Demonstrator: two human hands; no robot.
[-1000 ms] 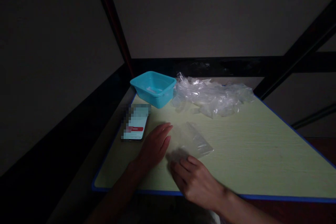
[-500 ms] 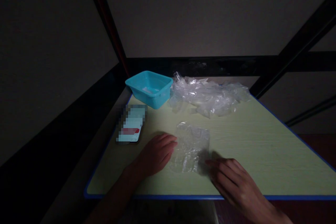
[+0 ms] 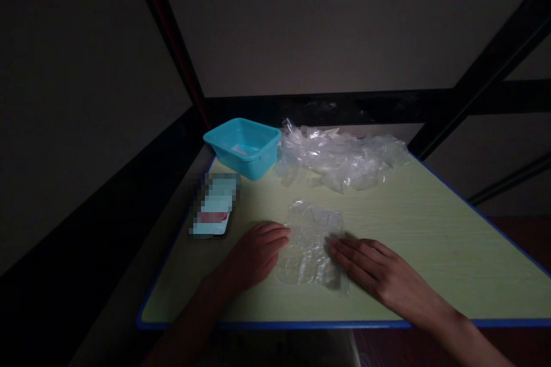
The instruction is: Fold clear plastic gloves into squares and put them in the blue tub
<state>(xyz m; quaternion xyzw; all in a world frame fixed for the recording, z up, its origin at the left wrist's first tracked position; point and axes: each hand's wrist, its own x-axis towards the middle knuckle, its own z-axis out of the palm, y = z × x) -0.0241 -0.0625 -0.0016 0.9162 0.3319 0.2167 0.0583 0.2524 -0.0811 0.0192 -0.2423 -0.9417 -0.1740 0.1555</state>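
Observation:
A small clear plastic bag lies flat on the pale tabletop, wrinkled toward its lower part. The fingertips of my left hand touch its left edge, with the fingers close together and bent slightly. On the opposite side, my right hand rests palm down with extended fingers on the bag's right edge. Behind the bag spreads a crumpled heap of clear plastic. The blue basket stands to the left of that heap, with a small pale patch visible on its bottom.
A phone with a lit, pixelated screen lies near the left edge of the table. Blue trim runs round the tabletop. A wall with dark beams rises behind it.
My right hand has moved up and slightly left onto the bag's right edge, its fingers straighter. The bag's lower right corner now shows. My left hand has stayed nearly in place.

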